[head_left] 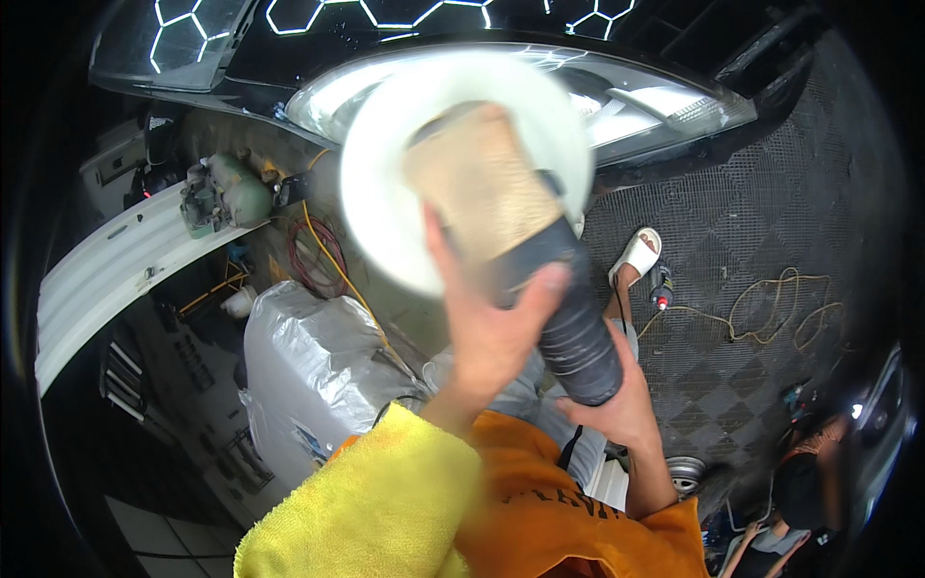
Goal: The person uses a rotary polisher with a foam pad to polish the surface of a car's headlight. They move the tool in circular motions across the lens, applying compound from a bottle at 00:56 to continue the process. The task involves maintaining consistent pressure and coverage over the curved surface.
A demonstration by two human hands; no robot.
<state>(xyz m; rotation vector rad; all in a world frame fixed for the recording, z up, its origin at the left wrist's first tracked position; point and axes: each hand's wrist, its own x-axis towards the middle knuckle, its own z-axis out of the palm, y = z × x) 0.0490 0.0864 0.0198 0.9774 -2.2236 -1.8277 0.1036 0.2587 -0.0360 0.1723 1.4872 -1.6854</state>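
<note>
I have a handheld polishing machine with a round white pad [385, 183], a tan-wrapped body and a black ribbed handle lifted up in front of me. My left hand [491, 328] is wrapped around its middle, thumb pressed against the black part just where the tan wrap ends, fingers curled behind it. My right hand [617, 409] cups the lower end of the black handle from underneath, palm closed on it. The white pad is smeared in the view, so I think it is spinning, though it could be plain blur.

Just beyond the pad, past both hands, sits the clear headlight [636, 101] of a dark glossy car [405, 29], with hexagon lights mirrored in the paint above it. A yellow fluffy microfibre cloth [376, 501] lies draped over my left forearm, close under my left hand, against my orange shirt [559, 520]. To the left of my left hand stands a bulky thing wrapped in silvery plastic sheet [308, 361], and a thin yellow cable [332, 255] runs past it. To the right of my right hand, on the dark checkered floor mat [752, 241], a loose coil of tan cord [780, 308] lies well apart from me, and my foot in a white sandal [638, 252] shows just beside the handle.
</note>
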